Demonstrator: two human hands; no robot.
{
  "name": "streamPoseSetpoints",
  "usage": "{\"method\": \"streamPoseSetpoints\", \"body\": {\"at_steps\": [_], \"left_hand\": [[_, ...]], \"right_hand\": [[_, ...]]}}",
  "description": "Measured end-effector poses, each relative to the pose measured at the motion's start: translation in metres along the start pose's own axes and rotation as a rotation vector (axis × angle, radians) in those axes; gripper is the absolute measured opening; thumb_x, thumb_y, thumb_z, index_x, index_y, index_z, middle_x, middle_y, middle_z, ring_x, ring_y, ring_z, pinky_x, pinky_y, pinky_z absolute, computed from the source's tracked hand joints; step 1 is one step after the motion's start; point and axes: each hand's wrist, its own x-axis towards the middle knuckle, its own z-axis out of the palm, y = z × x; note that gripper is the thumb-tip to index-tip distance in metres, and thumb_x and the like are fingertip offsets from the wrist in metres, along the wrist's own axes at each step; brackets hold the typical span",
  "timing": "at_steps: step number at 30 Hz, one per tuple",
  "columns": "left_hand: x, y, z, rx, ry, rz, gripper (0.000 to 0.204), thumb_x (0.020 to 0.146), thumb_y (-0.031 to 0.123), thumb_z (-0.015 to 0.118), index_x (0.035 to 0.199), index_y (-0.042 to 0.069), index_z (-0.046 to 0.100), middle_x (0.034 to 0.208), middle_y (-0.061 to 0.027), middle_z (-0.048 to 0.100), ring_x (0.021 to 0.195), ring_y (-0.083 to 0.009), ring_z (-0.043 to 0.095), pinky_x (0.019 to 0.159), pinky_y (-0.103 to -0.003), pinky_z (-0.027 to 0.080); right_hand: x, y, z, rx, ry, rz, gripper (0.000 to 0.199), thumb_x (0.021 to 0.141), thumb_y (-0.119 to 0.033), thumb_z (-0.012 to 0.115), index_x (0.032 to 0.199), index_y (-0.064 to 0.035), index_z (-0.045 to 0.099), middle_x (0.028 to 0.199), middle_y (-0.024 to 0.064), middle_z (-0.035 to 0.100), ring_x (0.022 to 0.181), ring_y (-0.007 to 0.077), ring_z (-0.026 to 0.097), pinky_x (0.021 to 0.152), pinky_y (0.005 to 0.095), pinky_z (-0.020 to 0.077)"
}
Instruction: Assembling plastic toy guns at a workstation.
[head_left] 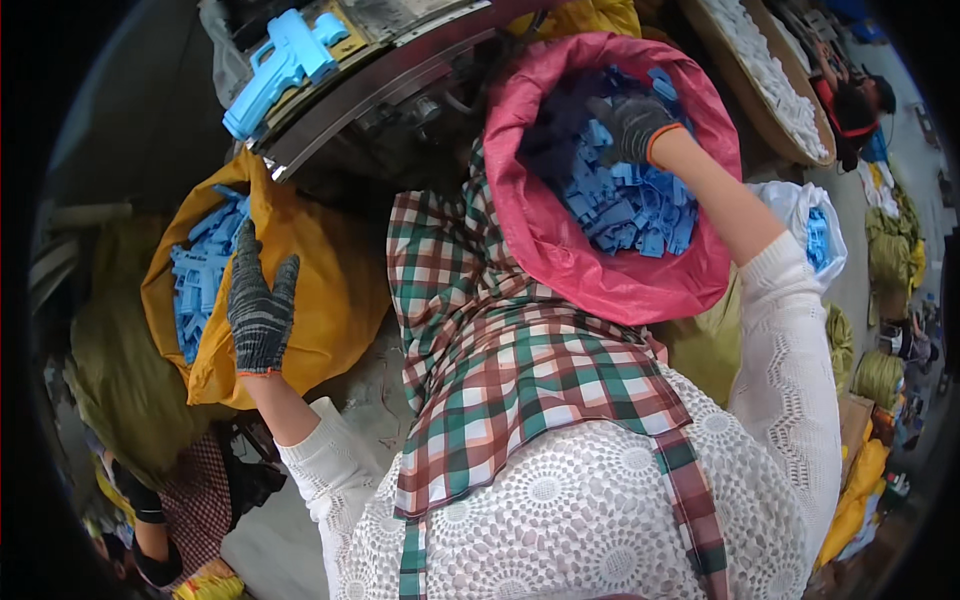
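My left hand (262, 305), in a grey knit glove, is open with its fingers stretched out. It lies along the inner edge of a yellow sack (325, 290), next to the light-blue plastic parts (205, 270) inside. My right hand (640, 128), in a dark glove, reaches into a large pink sack (520, 215), over a heap of blue plastic pieces (625, 205). Its fingers are dark and partly hidden, so whether they hold a piece cannot be made out. A light-blue toy pistol (285, 70) lies on the edge of a metal bench (375, 85).
A long tray of white parts (765, 75) is at the far right. Beside my right arm stands a white bag of blue parts (825, 240). Olive sacks (125, 350) lie at the left. Other people (855, 110) are at the right and lower left.
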Motion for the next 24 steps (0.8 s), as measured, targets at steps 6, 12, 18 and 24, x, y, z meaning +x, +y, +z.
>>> {"method": "streamPoseSetpoints", "body": {"at_steps": [6,12,18,24], "left_hand": [[0.001,0.023,0.008,-0.022,-0.064,0.027,0.067,0.082,0.024,0.066,0.138,0.005,0.034,0.130,-0.0214,0.048,0.120,-0.0349,0.046,0.098,-0.040,0.039],[-0.009,0.038,0.015,-0.076,-0.121,0.023,0.065,0.082,0.023,0.065,0.137,0.006,0.035,0.127,-0.0218,0.050,0.117,-0.0349,0.049,0.096,-0.040,0.041],[-0.002,0.073,0.022,-0.247,-0.258,0.094,0.062,0.083,0.015,0.064,0.138,0.009,0.036,0.123,-0.0162,0.054,0.111,-0.0271,0.054,0.094,-0.035,0.043],[-0.017,0.107,0.035,-0.875,-0.661,0.120,0.058,0.088,0.015,0.058,0.139,0.004,0.033,0.131,-0.0073,0.048,0.119,-0.0178,0.048,0.100,-0.035,0.036]], "right_hand": [[0.021,0.018,0.091,-0.218,0.413,0.219,0.051,0.076,-0.022,0.061,0.126,-0.0188,0.050,0.123,0.0153,0.052,0.114,0.0343,0.049,0.095,0.0465,0.0377],[0.004,0.016,0.046,0.094,0.377,-0.087,0.060,0.069,-0.012,0.063,0.127,-0.0165,0.049,0.100,0.0199,0.061,0.090,0.0323,0.061,0.075,0.0442,0.0489],[-0.035,0.010,0.010,0.380,0.474,-0.367,0.060,0.065,-0.017,0.070,0.122,-0.0111,0.052,0.100,0.0137,0.064,0.086,0.0316,0.063,0.076,0.0404,0.0503],[-0.095,-0.011,-0.061,1.344,0.574,-0.360,0.043,0.078,-0.012,0.072,0.117,-0.0032,0.056,0.102,0.0039,0.063,0.093,0.0121,0.058,0.082,0.0275,0.0489]]}}
